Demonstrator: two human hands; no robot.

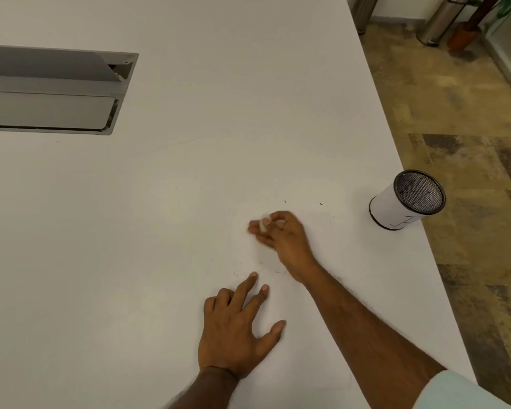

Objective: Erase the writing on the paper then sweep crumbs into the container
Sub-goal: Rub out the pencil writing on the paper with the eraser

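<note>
Grey metal marks the leftmost thing I can see, a cable hatch (pixel 50 90) sunk into the white worktop (pixel 219 84), well off to the left of the paper (pixel 292 358) and beyond it. The paper itself lies flat in front of me, white on white, so its edges barely show. My left hand (pixel 233 335) rests on the paper's near left part, fingers straight and spread, pressing the sheet down and holding nothing. Just past those fingertips run a few faint pencil strokes (pixel 236 273), so the writing is not all gone. Farther up the paper, my right hand (pixel 281 234) pinches a small white eraser (pixel 262 225) between thumb and fingertips; the blur there hides whether it touches the sheet. The two hands are apart, one bracing and one working. A few dark crumbs (pixel 321 204) lie just beyond the paper's far edge. Right of the paper, near the worktop's edge, stands the container (pixel 404 202), an upright mesh cup wrapped in white, apart from the sheet. I judge I am in the erasing step, with the sweep not begun. Next I should bring the eraser down to the remaining strokes near my left fingertips, rub lightly with the sheet pinned so it neither creases nor slides, then gather the crumbs rightward toward the container.
</note>
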